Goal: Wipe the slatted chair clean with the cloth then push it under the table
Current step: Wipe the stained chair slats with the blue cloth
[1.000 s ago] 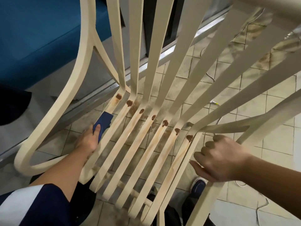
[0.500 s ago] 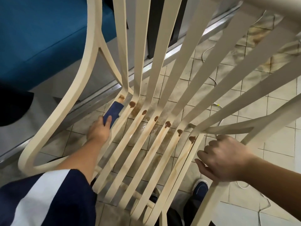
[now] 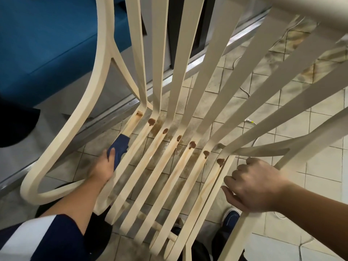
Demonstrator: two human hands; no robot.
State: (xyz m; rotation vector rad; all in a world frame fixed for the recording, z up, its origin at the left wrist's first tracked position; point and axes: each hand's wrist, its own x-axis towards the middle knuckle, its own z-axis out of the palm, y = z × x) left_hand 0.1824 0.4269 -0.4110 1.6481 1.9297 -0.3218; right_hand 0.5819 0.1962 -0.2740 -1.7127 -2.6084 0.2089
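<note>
Our left hand [image 3: 102,166] holds a dark blue cloth [image 3: 119,147], thumb on top, and presses it onto the leftmost seat slat of the cream chair [image 3: 188,59], partway up toward the bend where seat meets back. Our right hand [image 3: 252,187] is curled round the frame on the chair's right side, steadying it. At the top of the slat under the cloth we see a thin brown smear [image 3: 139,114]. The other slats each carry a thick brown blob [image 3: 192,145] at the bend, 6 in all, with rusty streaks running down toward us. The tiled floor [image 3: 320,176] under the seat looks stained and wet too. No bench shows in view.

We judge that the wiping step is in hand and at an early stage: 1 slat is nearly done and 6 are dirty. Next we would carry the stroke up to the bend to lift that smear. Then we would shift the cloth 1 slat to the right and work each one from blob to front edge, likely refolding to a clean face so the paste does not spread. The push under the bench comes only after that.
</note>
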